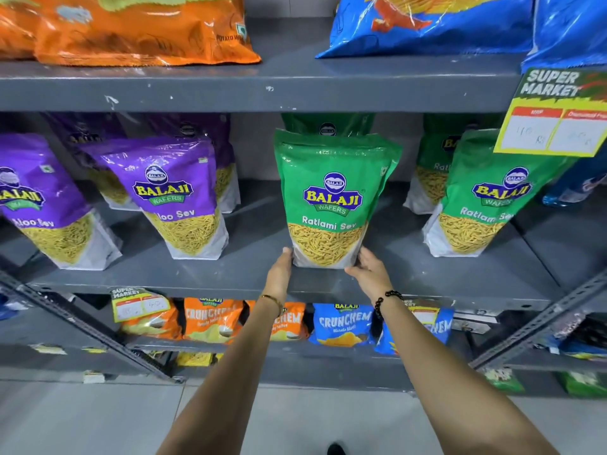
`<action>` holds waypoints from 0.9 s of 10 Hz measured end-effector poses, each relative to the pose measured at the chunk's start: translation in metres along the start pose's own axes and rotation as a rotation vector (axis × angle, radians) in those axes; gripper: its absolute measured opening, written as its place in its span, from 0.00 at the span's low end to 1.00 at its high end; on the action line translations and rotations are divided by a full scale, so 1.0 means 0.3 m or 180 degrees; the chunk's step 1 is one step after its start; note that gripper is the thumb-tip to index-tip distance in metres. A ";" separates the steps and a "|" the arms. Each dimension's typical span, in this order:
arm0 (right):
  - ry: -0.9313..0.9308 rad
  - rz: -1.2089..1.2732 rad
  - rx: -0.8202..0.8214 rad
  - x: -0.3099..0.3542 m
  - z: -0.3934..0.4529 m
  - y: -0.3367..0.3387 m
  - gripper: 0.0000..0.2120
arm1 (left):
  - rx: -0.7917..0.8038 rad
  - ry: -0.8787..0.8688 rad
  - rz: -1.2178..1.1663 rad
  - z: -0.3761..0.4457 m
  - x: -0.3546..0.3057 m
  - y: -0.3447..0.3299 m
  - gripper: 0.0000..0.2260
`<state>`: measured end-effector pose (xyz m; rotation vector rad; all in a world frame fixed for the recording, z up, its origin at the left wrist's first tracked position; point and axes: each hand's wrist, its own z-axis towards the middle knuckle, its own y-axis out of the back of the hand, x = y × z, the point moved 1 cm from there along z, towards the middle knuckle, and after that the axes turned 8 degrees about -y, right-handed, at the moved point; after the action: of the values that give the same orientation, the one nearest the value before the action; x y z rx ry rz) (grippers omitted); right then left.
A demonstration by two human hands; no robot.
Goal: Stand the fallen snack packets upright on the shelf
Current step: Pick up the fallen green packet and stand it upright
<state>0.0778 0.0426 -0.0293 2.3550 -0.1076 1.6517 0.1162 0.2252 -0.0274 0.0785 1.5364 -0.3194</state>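
A green Balaji Ratlami Sev pouch point(331, 198) stands upright at the front of the middle grey shelf point(197, 274). My left hand point(281, 274) presses its straight fingers flat against the pouch's lower left edge. My right hand point(368, 272) holds the lower right corner, with the thumb across the front bottom and the fingers up along the side. Another green pouch stands right behind it, mostly hidden.
Purple Aloo Sev pouches point(177, 198) stand to the left and more green pouches point(483, 198) to the right. Orange bags point(131, 31) and blue bags point(427, 24) lie on the shelf above. A price tag point(555, 113) hangs at upper right. Crunchem bags point(341, 323) fill the shelf below.
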 end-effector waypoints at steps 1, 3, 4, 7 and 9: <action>0.0108 -0.0290 -0.0126 0.014 -0.018 -0.003 0.18 | -0.0438 0.0736 0.0539 0.019 0.027 0.013 0.15; 0.0098 -0.0579 -0.0213 0.023 -0.035 -0.002 0.16 | -0.0260 0.0875 0.0440 -0.015 -0.020 -0.006 0.15; 0.0127 -0.0642 -0.0235 0.022 -0.040 -0.001 0.15 | -0.0286 0.1006 0.0518 -0.033 -0.048 -0.014 0.12; 0.0116 -0.0614 -0.0290 0.020 -0.057 0.001 0.15 | -0.0354 0.0997 0.0410 -0.038 -0.020 -0.015 0.13; 0.0099 -0.0570 -0.0346 0.015 -0.057 0.002 0.15 | -0.0450 0.1060 0.0474 -0.047 -0.032 -0.018 0.13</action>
<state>0.0636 0.0467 -0.0194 2.1888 0.0187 1.5565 0.1013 0.2251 -0.0177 0.1395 1.8672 -0.0798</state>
